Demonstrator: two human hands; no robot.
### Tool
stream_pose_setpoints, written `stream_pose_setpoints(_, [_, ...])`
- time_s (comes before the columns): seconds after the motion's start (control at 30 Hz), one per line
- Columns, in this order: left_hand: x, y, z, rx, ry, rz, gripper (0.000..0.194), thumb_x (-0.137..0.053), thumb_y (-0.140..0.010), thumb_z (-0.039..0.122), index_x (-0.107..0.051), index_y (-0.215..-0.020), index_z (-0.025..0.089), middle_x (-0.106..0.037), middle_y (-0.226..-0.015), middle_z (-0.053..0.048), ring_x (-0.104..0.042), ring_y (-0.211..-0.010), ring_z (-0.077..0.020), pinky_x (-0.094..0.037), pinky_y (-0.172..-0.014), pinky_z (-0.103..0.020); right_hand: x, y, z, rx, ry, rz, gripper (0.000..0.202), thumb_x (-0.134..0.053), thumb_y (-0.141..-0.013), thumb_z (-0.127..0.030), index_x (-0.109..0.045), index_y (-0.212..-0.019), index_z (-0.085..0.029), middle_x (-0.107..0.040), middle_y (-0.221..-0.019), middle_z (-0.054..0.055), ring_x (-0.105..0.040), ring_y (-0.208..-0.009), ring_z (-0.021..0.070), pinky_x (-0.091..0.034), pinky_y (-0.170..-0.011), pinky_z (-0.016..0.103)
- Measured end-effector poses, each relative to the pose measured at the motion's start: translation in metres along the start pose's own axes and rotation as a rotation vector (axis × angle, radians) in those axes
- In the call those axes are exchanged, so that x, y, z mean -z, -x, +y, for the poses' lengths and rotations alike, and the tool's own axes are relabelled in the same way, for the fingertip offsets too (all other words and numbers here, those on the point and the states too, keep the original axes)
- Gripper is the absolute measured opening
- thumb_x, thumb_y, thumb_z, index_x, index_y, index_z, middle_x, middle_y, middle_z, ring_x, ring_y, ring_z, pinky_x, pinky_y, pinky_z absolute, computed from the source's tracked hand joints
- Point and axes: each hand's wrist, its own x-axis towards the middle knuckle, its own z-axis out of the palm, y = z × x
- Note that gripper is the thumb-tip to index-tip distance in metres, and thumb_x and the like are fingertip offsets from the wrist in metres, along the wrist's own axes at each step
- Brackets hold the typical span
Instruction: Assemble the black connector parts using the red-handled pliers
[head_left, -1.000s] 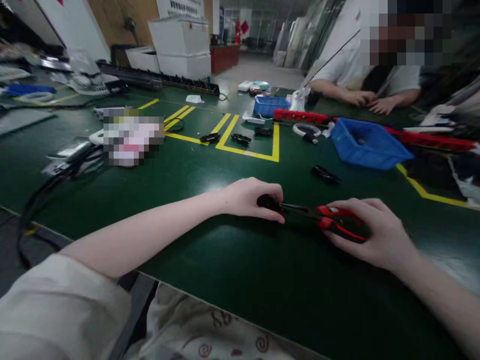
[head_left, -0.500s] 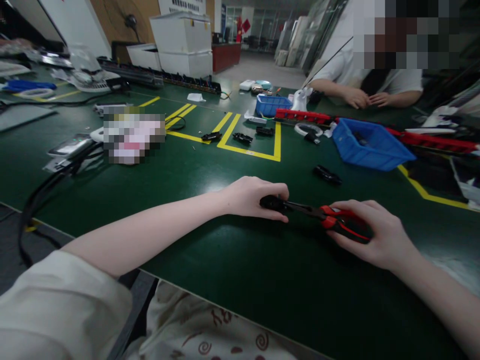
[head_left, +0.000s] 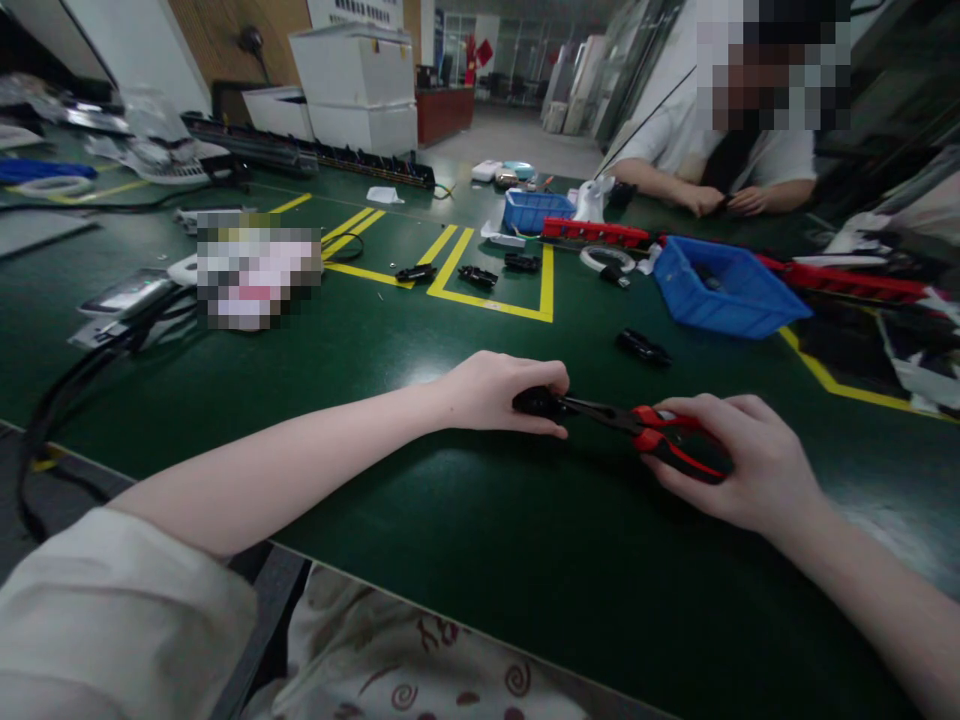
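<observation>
My left hand point(head_left: 504, 392) is closed around a small black part point(head_left: 535, 402), holding it low over the green table. Fingers cover much of the part, so its exact kind does not show. In my right hand point(head_left: 750, 462) are red-and-black long-nose pliers point(head_left: 646, 425), gripped by the handles. Their narrow jaws point left and reach the right end of the black part; whether they pinch it I cannot tell. Beyond my hands a similar black part point(head_left: 643, 347) lies on the table.
A blue bin point(head_left: 731, 295) stands at the right beside a red strip point(head_left: 596, 232). Several black parts point(head_left: 478, 275) lie near yellow tape point(head_left: 491, 305). Black cables point(head_left: 56, 400) hang over the left edge. Across the table sits a person point(head_left: 712, 165), hands on the table.
The whole view has shifted slightly, so the scene sits a little further left. My hands, the black part and the pliers keep nearly the same arrangement.
</observation>
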Motion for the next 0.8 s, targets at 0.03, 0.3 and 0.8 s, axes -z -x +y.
stream_pose_setpoints(0.03, [-0.0006, -0.0001, 0.0, -0.002, -0.009, 0.016, 0.032, -0.073, -0.087, 0.045, -0.058, -0.101, 0.02, -0.07, -0.091, 0.0, -0.065, -0.076, -0.0135, -0.04, -0.063, -0.021, -0.0015, 0.0004, 0.0001, -0.03, -0.034, -0.006, 0.037, -0.066, -0.084, -0.042, -0.057, -0.115, -0.025, -0.071, -0.094, 0.008, -0.061, -0.069, 0.0227, -0.048, -0.064, 0.04])
stream_pose_setpoints(0.3, [-0.002, -0.0005, -0.0009, 0.038, -0.021, 0.071, 0.037, -0.074, -0.086, 0.046, -0.057, -0.103, 0.019, -0.071, -0.091, 0.0, -0.066, -0.074, -0.0134, -0.042, -0.065, -0.022, -0.0109, 0.0061, 0.0028, -0.168, -0.185, -0.05, 0.037, -0.066, -0.085, -0.042, -0.058, -0.118, -0.027, -0.071, -0.097, 0.007, -0.061, -0.07, 0.0233, -0.049, -0.058, 0.039])
stream_pose_setpoints(0.8, [0.0002, -0.0006, -0.0037, 0.114, -0.098, 0.051, 0.033, -0.068, -0.09, 0.049, -0.059, -0.105, 0.021, -0.071, -0.096, 0.0, -0.067, -0.082, -0.0147, -0.043, -0.067, -0.023, -0.0066, -0.0005, -0.0014, -0.178, -0.011, -0.001, 0.038, -0.066, -0.085, -0.047, -0.056, -0.118, -0.029, -0.073, -0.102, 0.006, -0.068, -0.081, 0.0287, -0.047, -0.081, 0.052])
